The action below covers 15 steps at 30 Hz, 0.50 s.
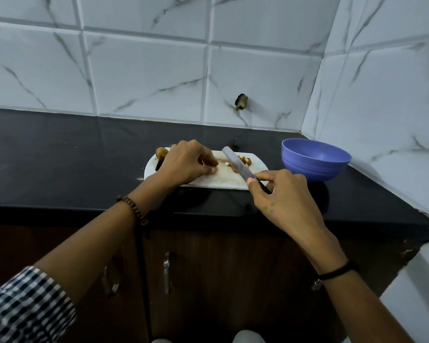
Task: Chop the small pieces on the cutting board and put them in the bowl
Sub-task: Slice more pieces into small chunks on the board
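Brown, pale-cut pieces [243,160] lie mid-frame on the cutting board [223,180]. The right hand [282,194] grips the knife [235,162]; the left hand [186,162] curls fingertips onto the board, grasp unclear.

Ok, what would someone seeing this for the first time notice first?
The blue bowl stands out first, on the black counter right of the white cutting board. The right hand grips a knife angled over the brown small pieces on the board, while the left hand rests curled fingers beside them.
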Tool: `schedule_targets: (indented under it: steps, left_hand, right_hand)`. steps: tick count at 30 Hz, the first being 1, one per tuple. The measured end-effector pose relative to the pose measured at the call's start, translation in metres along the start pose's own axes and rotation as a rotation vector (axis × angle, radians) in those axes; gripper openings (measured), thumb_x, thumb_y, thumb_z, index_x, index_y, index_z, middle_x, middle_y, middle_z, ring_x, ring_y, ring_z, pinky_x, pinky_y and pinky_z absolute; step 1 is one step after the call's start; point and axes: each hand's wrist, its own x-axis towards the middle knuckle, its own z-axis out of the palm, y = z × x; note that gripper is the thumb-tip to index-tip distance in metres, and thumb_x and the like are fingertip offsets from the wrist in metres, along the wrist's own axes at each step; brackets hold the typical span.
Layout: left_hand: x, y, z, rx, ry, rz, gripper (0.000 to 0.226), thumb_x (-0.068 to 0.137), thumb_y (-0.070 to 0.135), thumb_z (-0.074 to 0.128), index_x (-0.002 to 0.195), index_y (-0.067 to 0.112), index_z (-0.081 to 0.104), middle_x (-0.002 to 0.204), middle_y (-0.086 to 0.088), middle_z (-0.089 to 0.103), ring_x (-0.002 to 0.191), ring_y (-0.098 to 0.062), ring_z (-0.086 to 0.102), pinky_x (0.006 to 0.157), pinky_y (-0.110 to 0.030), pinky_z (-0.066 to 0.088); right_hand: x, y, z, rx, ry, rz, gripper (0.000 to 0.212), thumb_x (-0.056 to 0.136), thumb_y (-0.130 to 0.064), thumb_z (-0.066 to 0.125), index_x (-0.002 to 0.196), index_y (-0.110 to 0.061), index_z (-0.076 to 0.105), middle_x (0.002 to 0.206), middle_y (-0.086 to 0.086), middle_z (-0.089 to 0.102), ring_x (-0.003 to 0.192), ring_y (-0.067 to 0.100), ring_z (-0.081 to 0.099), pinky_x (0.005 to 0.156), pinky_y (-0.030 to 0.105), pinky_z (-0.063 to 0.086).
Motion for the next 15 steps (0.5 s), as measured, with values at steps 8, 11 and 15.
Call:
schedule_targets:
  steps: [8, 11, 15]
  left_hand:
    - [-0.003, 0.003, 0.004, 0.051, 0.069, -0.027, 0.017, 0.086, 0.028, 0.073, 0.102, 0.028, 0.078, 0.099, 0.007, 0.075, 0.102, -0.013, 0.063, 0.074, -0.024, 0.022]
    - [-0.003, 0.007, 0.004, 0.080, 0.087, -0.023, 0.015, 0.083, 0.031, 0.075, 0.098, 0.028, 0.078, 0.094, 0.007, 0.075, 0.101, -0.014, 0.064, 0.075, -0.027, 0.019]
    - [0.000, 0.009, 0.003, 0.095, 0.074, -0.015, 0.015, 0.082, 0.029, 0.076, 0.097, 0.026, 0.079, 0.094, 0.007, 0.075, 0.101, -0.013, 0.065, 0.076, -0.028, 0.025]
  right_hand:
    - [0.001, -0.008, 0.007, -0.018, -0.058, 0.011, 0.040, 0.096, -0.045, 0.055, 0.130, -0.026, 0.064, 0.095, 0.004, 0.064, 0.076, 0.009, 0.060, 0.060, 0.023, 0.047]
    - [0.003, -0.012, 0.010, -0.002, -0.081, 0.026, 0.037, 0.096, -0.043, 0.055, 0.127, -0.025, 0.066, 0.085, 0.000, 0.059, 0.069, 0.007, 0.055, 0.052, 0.020, 0.039]
    - [0.005, -0.016, 0.010, -0.001, -0.114, 0.041, 0.034, 0.097, -0.042, 0.055, 0.122, -0.025, 0.069, 0.084, -0.001, 0.056, 0.071, 0.007, 0.053, 0.052, 0.021, 0.037]
